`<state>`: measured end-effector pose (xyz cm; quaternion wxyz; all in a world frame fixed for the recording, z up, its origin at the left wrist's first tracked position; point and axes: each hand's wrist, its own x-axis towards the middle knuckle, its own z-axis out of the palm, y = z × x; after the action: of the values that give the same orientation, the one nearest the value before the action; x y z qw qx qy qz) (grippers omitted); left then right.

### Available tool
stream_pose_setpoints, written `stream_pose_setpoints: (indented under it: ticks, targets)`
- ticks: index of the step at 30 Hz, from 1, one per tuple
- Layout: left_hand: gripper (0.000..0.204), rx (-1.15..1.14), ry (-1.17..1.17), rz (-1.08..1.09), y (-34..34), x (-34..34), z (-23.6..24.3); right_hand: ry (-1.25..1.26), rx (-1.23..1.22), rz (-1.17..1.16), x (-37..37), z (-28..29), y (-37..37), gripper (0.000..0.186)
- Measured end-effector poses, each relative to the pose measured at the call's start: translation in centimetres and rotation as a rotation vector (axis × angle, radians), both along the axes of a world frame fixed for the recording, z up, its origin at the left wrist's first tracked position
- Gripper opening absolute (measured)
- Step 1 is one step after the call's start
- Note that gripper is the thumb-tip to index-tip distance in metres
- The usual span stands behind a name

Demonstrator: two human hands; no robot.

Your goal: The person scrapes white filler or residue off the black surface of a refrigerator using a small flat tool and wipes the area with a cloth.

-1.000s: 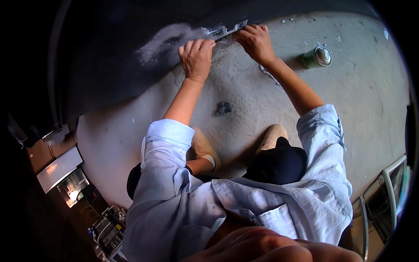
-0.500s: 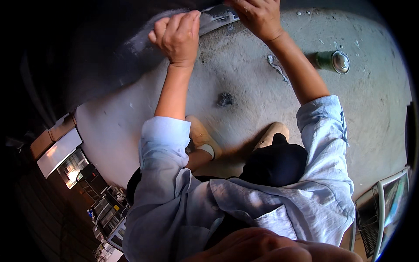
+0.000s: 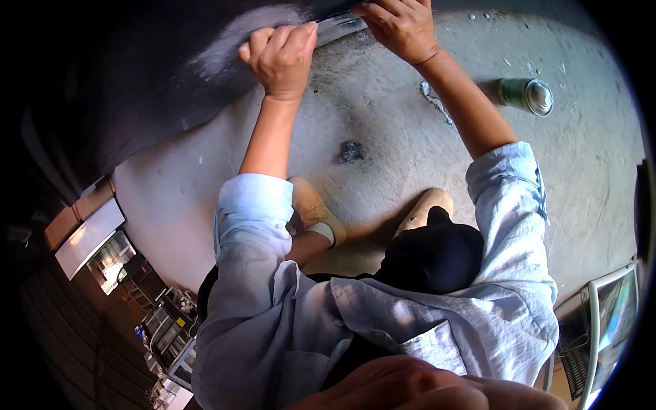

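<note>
A large dark panel (image 3: 157, 75) with a curved lower edge fills the upper left, and a whitish scuffed patch (image 3: 239, 41) marks its surface. My left hand (image 3: 280, 58) is at its lower edge, fingers curled closed and thumb side turned toward the right. Across from it, at the top of the picture, my right hand (image 3: 402, 29) is closed too, its fingertips pinched against the edge. Something thin and dark spans the gap between both hands; whether they grip it or the panel's edge I cannot make out. The panel's pale lower rim (image 3: 342, 29) shows below that gap.
On the grey concrete floor (image 3: 273, 164) a green can (image 3: 526, 96) lies on its side, right of my right forearm. Greyish scraps (image 3: 437, 102) and a dark smudge (image 3: 352, 152) mark the floor. My shoes (image 3: 318, 208) are below; a pale-framed object (image 3: 608, 328) is at lower right.
My left hand has shifted slightly down and right, uncovering more of the whitish patch. My right hand has moved slightly left, still at the panel's edge.
</note>
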<state>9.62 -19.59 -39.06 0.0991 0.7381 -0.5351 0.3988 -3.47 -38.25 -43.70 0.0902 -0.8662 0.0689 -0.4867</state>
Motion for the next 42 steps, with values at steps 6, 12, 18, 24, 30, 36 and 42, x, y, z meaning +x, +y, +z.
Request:
stream_pose_setpoints:
  ticks: [6,12,18,24,30,36,42]
  targets:
    - [0.017,-0.183,-0.038,-0.032,-0.8,-0.3,3.2,-0.191,-0.023,-0.016,-0.6,4.1,-0.7,0.020]
    - [0.015,0.084,-0.023,-0.036,0.5,0.7,-0.4,-0.024,-0.027,0.034,0.2,-1.5,-0.2,0.016]
    - [0.013,-0.058,-0.015,-0.068,-0.8,-0.2,1.0,-0.103,-0.057,-0.015,-0.6,0.6,-1.0,0.017]
    - [0.013,0.034,0.037,-0.082,-1.0,-0.2,-1.0,0.003,-0.060,0.026,-0.7,-1.6,-1.1,0.016]
    - [0.015,-0.143,0.013,-0.077,-2.1,-1.0,1.9,-0.129,-0.084,-0.042,-1.4,2.1,-1.8,0.017]
    - [0.012,-0.015,0.038,-0.094,-1.5,-0.4,-1.1,-0.002,-0.059,0.005,-1.0,-1.7,-1.7,0.016]
    - [0.013,-0.101,0.058,-0.066,-2.5,-1.7,0.9,-0.094,-0.080,-0.052,-1.5,0.6,-2.0,0.017]
